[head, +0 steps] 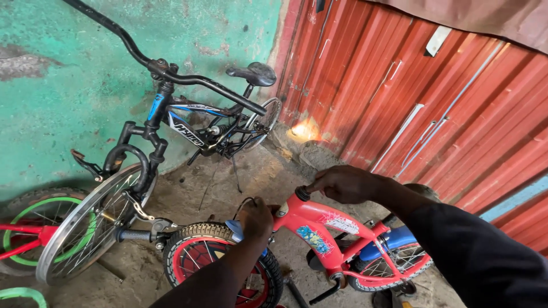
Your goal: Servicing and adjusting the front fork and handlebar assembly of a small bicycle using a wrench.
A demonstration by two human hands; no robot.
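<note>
Right hand (342,183): fingers pinched on the black cap (302,194) atop the head tube of the red bike (319,228).
Left hand (256,219): closed over the fork top above the front wheel (197,259); what it grips is hidden.
Red bike: centre, nose at 9 o'clock.
Edges: blue bike (194,125) close at 10 o'clock, its loose wheel (91,219) just beside the red tyre.
Open room: bare floor (257,171) at 12 o'clock.
Surface: cracked concrete; green wall (57,85), red corrugated sheet (428,85).
</note>
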